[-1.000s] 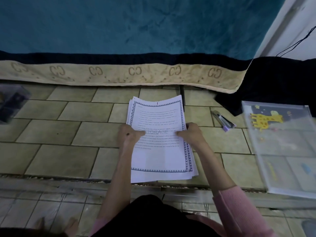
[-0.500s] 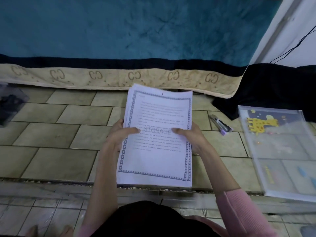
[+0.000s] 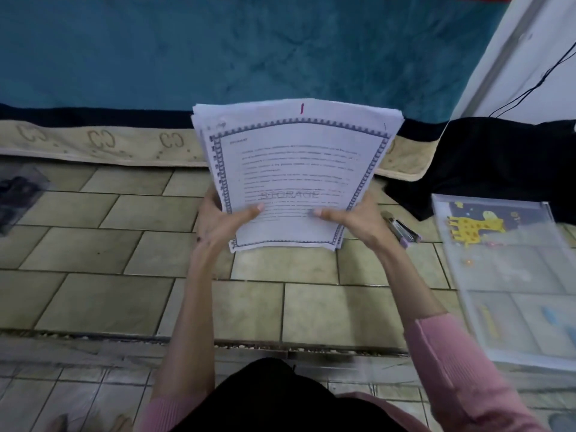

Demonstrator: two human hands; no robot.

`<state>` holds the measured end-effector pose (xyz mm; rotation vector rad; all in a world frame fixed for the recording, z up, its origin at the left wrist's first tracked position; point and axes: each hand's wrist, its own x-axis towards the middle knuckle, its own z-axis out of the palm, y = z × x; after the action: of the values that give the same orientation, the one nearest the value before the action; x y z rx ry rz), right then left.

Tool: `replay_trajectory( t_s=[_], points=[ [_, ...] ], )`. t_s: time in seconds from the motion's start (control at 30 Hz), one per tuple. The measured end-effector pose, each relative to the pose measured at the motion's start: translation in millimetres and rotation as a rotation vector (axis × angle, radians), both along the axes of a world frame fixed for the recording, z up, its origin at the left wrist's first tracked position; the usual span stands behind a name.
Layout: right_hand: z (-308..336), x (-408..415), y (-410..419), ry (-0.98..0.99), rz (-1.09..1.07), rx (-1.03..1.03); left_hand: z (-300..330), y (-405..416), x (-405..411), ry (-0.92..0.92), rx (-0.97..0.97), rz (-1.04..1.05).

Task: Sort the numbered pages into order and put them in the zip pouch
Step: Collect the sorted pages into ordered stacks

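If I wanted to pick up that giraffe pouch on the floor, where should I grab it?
Probably the giraffe zip pouch's long left edge, coming from the left over open tile. It lies flat, so fingers must slide under an edge; its far end sits near the black cloth and a stapler lies just off its far left corner. Both hands now hold the page stack.

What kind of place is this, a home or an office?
Probably a home: the person works on a tiled floor, beside a teal plush blanket with a patterned border, and a giraffe-print zip pouch lies nearby.
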<state>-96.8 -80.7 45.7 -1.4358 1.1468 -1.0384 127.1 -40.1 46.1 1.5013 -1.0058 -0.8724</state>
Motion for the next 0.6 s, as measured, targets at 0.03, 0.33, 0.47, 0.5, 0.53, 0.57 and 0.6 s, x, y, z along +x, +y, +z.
replay_trajectory(
  t_s=[0.03,0.33,0.47,0.5,0.53,0.57,0.6],
  points=[
    [-9.8,0.3,2.8,0.001,0.006,0.034,-6.3,0.3,-0.8,-0.003,0.034,-0.003],
    [-38.3,12.7,5.3,-0.089,-0.086,0.1,-22.4,0.9,-11.6,-0.003,0.05,0.033],
    [-39.8,21.3,10.8,-0.237,-0.15,0.085,-30.7,0.0,-21.5,0.028,0.047,0.08],
    [-38.4,22.2,11.2,-0.25,-0.173,0.081,-31.4,-1.0,-22.2,0.035,0.042,0.087],
    [-36.9,22.8,10.7,-0.239,-0.189,0.071,-29.5,-1.3,-22.2,0.033,0.052,0.095],
    [-35.3,23.0,10.4,-0.19,-0.202,0.04,-27.8,-1.6,-19.3,0.022,0.071,0.098],
    [-34.2,23.6,10.1,-0.117,-0.217,0.0,-24.9,-1.6,-14.9,-0.004,0.096,0.09]
  ],
)
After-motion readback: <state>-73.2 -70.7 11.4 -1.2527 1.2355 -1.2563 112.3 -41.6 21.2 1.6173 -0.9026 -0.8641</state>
